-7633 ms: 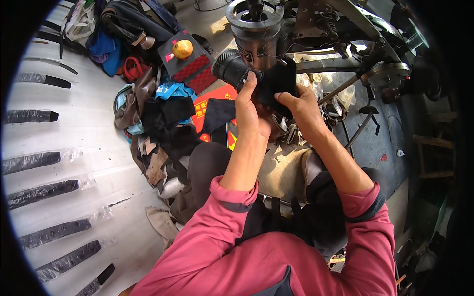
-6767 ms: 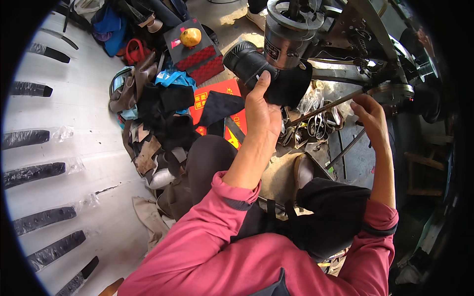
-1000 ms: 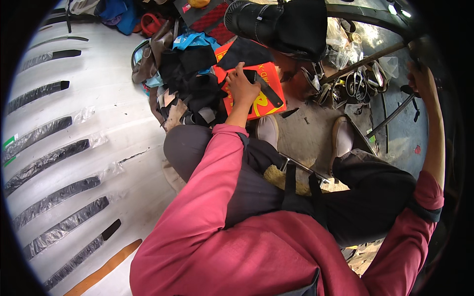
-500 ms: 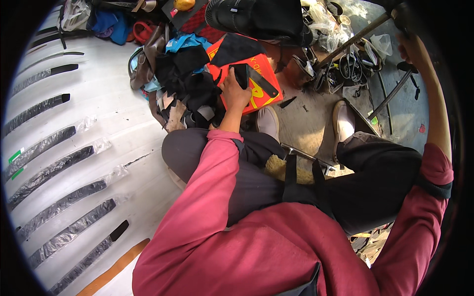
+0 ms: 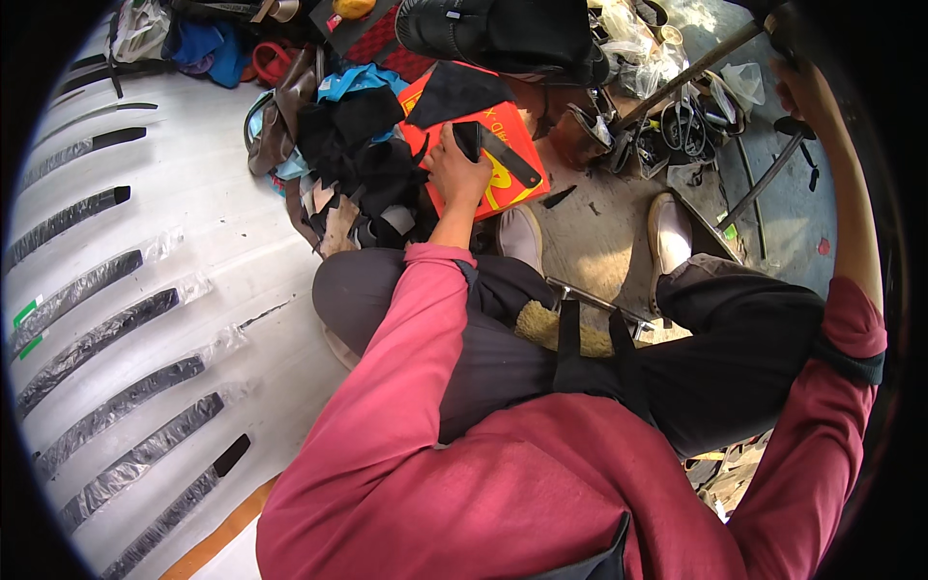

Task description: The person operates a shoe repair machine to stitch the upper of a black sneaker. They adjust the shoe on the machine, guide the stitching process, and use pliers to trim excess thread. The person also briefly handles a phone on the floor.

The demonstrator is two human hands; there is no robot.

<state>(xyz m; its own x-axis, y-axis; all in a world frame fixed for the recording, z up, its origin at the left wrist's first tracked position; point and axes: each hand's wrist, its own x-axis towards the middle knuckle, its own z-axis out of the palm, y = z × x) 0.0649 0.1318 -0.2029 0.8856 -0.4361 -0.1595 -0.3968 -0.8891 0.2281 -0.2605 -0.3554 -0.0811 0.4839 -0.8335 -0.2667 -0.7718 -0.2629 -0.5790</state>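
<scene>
Over red box [image 5: 522, 138]: rectangular black phone [image 5: 468, 139].

Room above floor [image 5: 601, 227] between shoes [image 5: 520, 240], black boot [image 5: 503, 37] blocking beyond, slanting rod [image 5: 688, 77] barring far right

"What's the floor [image 5: 599, 237] like from where you stand?"
"Grey-brown in the middle, bluish toward the right, with sunlight [image 5: 621, 266] falling in patches."
"And that pale surface [image 5: 222, 256] on the left?"
"Can't tell if it's wall or sheet. Dark strips [image 5: 140, 310] sit along it in a row, some wrapped in clear plastic [image 5: 194, 287]."
</scene>
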